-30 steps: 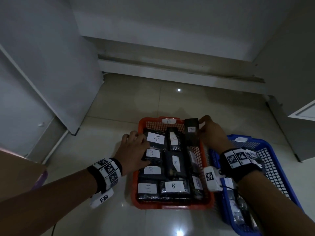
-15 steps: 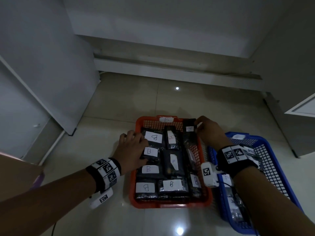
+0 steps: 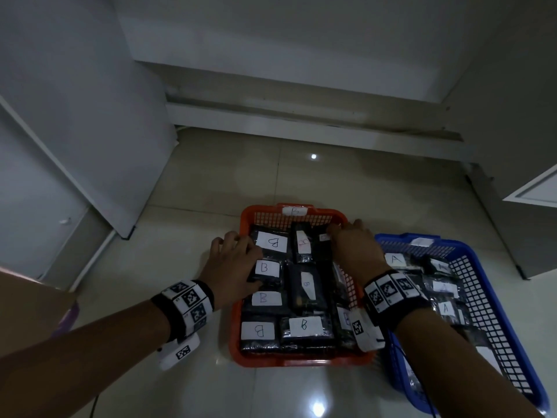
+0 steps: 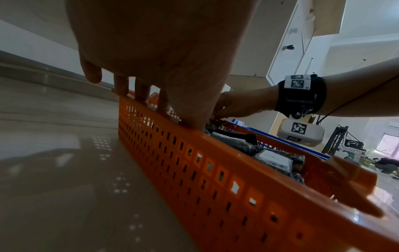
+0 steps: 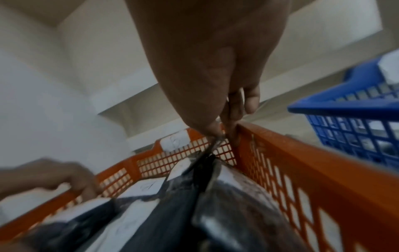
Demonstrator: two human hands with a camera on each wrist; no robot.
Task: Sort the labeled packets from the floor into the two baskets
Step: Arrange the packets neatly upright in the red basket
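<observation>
Head view: the orange basket [image 3: 297, 362] stands on the floor [image 3: 211, 188] touching the blue basket [image 3: 512, 327] at its right side; dark packets fill both, and none is seen loose on the floor. The left hand [image 3: 233, 263] lies with relaxed fingers over the orange basket's left rim and the packets there; the right hand [image 3: 352, 245] pinches a packet [image 3: 324, 245] at the far right corner. White labels in the orange basket read "B", those in the blue basket "A"; the tag on the orange rim seems to read "B", the blue rim's tag is illegible. Left wrist view: fingertips [image 4: 142, 95] rest on the orange rim, steadying it. Right wrist view, blurred: thumb and fingers clamp the packet's top edge beside the mesh wall. Likely risks: the packet stands on edge in a tight gap, so it may tip over its neighbours or catch in the mesh; its own label is too small to read, so a missort cannot be excluded.
</observation>
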